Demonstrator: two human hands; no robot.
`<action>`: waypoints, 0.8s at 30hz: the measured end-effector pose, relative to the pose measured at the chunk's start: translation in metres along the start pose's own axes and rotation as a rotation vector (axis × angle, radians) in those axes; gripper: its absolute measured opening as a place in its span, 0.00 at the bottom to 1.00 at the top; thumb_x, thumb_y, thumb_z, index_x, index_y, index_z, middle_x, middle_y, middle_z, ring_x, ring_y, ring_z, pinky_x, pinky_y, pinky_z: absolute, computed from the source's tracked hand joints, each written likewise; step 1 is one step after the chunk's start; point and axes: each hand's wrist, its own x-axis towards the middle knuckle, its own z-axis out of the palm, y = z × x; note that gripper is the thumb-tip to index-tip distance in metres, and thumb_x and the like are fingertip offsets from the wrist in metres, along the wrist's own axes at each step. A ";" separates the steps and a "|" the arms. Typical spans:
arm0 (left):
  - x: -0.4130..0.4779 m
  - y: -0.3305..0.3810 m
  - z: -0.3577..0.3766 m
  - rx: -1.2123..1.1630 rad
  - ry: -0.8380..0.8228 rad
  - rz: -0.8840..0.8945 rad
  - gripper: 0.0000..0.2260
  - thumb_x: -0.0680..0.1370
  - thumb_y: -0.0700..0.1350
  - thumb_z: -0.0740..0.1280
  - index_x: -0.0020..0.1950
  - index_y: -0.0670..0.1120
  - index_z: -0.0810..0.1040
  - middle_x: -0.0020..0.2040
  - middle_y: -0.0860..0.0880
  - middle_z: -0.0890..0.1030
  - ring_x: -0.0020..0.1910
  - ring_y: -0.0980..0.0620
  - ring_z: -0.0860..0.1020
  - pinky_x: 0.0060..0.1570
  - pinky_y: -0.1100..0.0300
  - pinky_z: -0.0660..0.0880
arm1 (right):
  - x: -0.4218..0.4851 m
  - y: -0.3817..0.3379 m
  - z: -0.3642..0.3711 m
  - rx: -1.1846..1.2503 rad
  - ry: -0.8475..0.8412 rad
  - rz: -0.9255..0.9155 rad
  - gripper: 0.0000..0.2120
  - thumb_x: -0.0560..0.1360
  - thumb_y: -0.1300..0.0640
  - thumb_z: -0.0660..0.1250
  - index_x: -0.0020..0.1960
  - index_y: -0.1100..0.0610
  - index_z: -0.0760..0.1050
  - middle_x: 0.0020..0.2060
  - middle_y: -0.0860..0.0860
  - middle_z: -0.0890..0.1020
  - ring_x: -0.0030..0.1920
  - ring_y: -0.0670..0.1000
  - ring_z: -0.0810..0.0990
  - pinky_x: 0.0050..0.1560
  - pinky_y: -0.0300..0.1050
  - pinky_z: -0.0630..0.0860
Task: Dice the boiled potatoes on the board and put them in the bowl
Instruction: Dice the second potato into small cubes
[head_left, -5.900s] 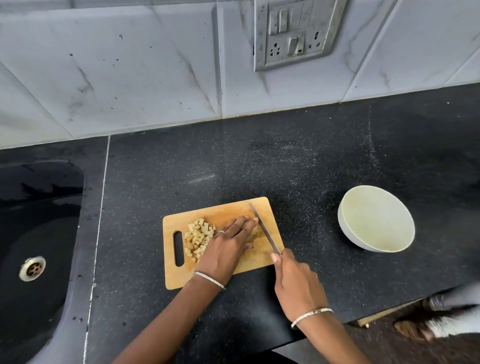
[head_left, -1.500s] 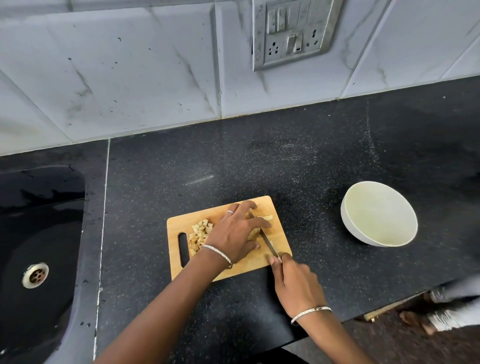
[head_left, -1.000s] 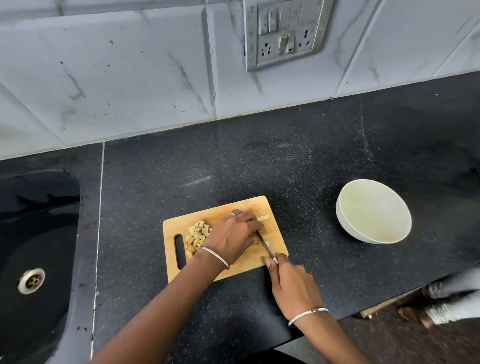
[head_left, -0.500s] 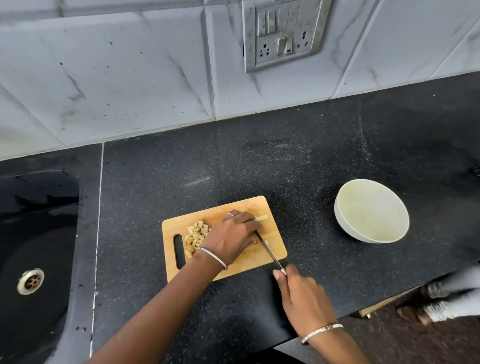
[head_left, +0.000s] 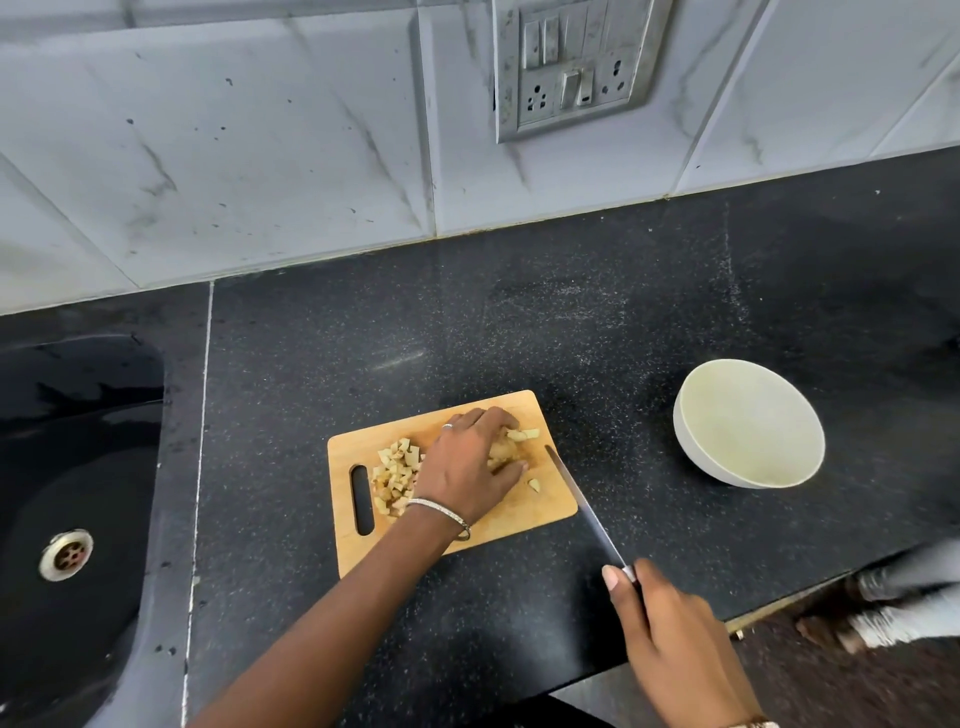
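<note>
A wooden cutting board (head_left: 545, 506) lies on the black counter. A pile of diced potato (head_left: 396, 475) sits on its left half. My left hand (head_left: 467, 467) covers and grips a potato piece (head_left: 503, 453) on the right half, with a few cut bits (head_left: 524, 434) beside my fingertips and one loose cube (head_left: 534, 485) near the thumb. My right hand (head_left: 670, 639) grips the handle of a knife (head_left: 584, 506), whose blade angles over the board's right edge, clear of the potato. A white bowl (head_left: 748, 423) stands to the right with nothing in it.
A black sink (head_left: 67, 493) with a metal drain lies at the left. The tiled wall carries a switch and socket panel (head_left: 569, 62). The counter's front edge runs just behind my right hand; a person's foot (head_left: 893, 603) shows beyond it.
My right hand has drawn the knife back and to the right, out from beside my left fingers to the board's edge. My left hand stays on the potato.
</note>
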 end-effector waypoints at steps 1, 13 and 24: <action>0.001 0.003 0.001 0.010 0.012 -0.037 0.19 0.72 0.56 0.71 0.60 0.54 0.73 0.56 0.53 0.78 0.56 0.50 0.74 0.51 0.55 0.73 | 0.001 -0.002 -0.001 0.007 0.007 -0.003 0.18 0.80 0.39 0.47 0.40 0.50 0.60 0.32 0.49 0.76 0.36 0.50 0.75 0.39 0.49 0.71; -0.006 0.004 0.002 -0.037 0.060 -0.108 0.22 0.70 0.56 0.73 0.61 0.52 0.73 0.57 0.53 0.78 0.56 0.50 0.74 0.51 0.57 0.71 | 0.019 -0.016 0.007 0.005 0.029 -0.078 0.16 0.81 0.39 0.46 0.41 0.48 0.60 0.32 0.46 0.74 0.37 0.51 0.76 0.39 0.50 0.71; -0.037 -0.009 -0.008 -0.063 0.090 -0.151 0.21 0.71 0.49 0.75 0.60 0.56 0.72 0.56 0.54 0.78 0.51 0.52 0.77 0.47 0.58 0.75 | 0.041 -0.034 0.021 -0.039 0.000 -0.193 0.18 0.81 0.38 0.45 0.45 0.49 0.64 0.35 0.48 0.77 0.41 0.56 0.80 0.41 0.54 0.74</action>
